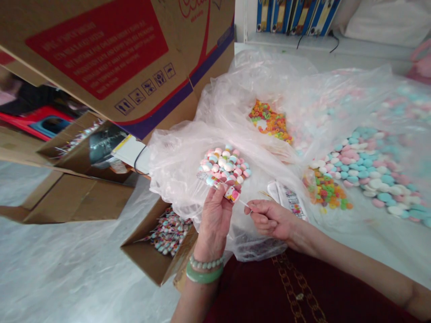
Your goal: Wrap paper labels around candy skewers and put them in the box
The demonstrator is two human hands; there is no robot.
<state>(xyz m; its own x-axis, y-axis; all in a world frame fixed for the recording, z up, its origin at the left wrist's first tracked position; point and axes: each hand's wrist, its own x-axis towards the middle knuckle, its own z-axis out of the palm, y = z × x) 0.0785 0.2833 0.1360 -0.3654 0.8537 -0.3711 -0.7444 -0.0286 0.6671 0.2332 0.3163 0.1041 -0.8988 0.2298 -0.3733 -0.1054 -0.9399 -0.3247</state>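
Note:
My left hand (215, 215) is raised palm up and pinches a small pink-and-white candy piece (232, 194) at its fingertips. Just right of it, my right hand (271, 220) pinches a thin clear stick (244, 204) whose tip meets that candy. Behind the fingers lies a small heap of pastel pink, blue and white candies (224, 166) on a crumpled clear plastic sheet (188, 152). A green bangle and a bead bracelet (204, 271) circle my left wrist.
A small open carton (155, 260) below the left hand holds several finished candy sticks. Large printed cartons (101, 58) stand at left. Orange ring candies (271, 119), mixed coloured bits (328, 190) and a big pastel candy heap (370, 175) lie on plastic at right.

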